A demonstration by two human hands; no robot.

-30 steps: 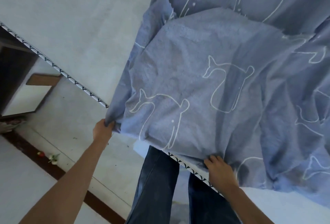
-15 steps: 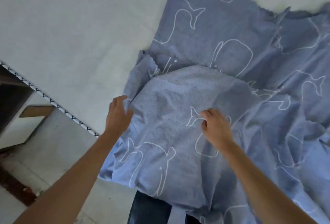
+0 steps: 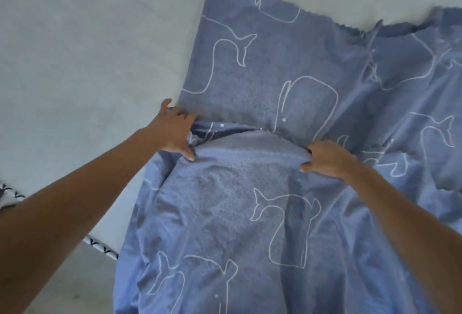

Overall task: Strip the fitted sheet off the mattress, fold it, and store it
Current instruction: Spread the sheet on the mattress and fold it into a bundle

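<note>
While slack on the mattress (image 3: 75, 51), whale-print sheet (image 3: 250, 226) fold in curled hands: left hand (image 3: 175, 131), right hand (image 3: 326, 160).

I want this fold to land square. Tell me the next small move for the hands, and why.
The left hand and right hand hold a folded-over edge of the fitted sheet, short of its scalloped far edge. So probably carry the held edge up to meet that far edge and lay it flat.

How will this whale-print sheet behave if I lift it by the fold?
Probably floppy: the sheet sags and creases between the left hand and right hand. Likely light, since a loose grip bunches it. It may slide off, as part overhangs the mattress edge.
</note>
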